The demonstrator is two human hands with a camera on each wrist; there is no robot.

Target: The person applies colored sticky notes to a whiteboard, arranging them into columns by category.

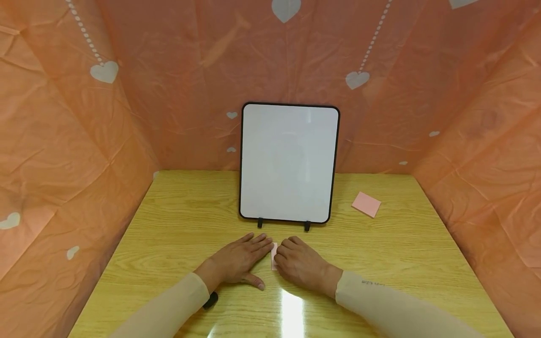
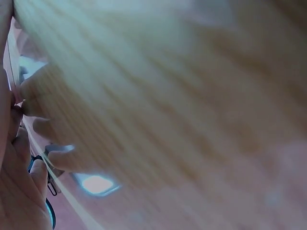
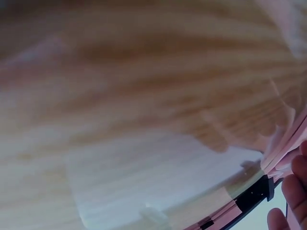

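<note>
A small narrow piece of pink paper [image 1: 274, 257] lies on the wooden table between both hands. From the left, my left hand [image 1: 241, 260] rests palm down with its fingers straight and its fingertips right at the paper's edge; its thumb is spread toward me. My right hand [image 1: 302, 264] has its fingers curled at the paper's right side and covers part of it; the thumb is hidden beneath. In the left wrist view, part of the left hand [image 2: 21, 191] shows along the left edge. Fingertips of the right hand [image 3: 295, 187] appear at the right edge of the right wrist view.
A black-framed whiteboard [image 1: 289, 162] stands upright behind the hands on small black feet [image 1: 307, 226]. To its right lies a pink pad of notes [image 1: 366, 204] on the table [image 1: 190, 202]. Orange-pink cloth [image 1: 169, 94] with pale hearts encloses the back and sides.
</note>
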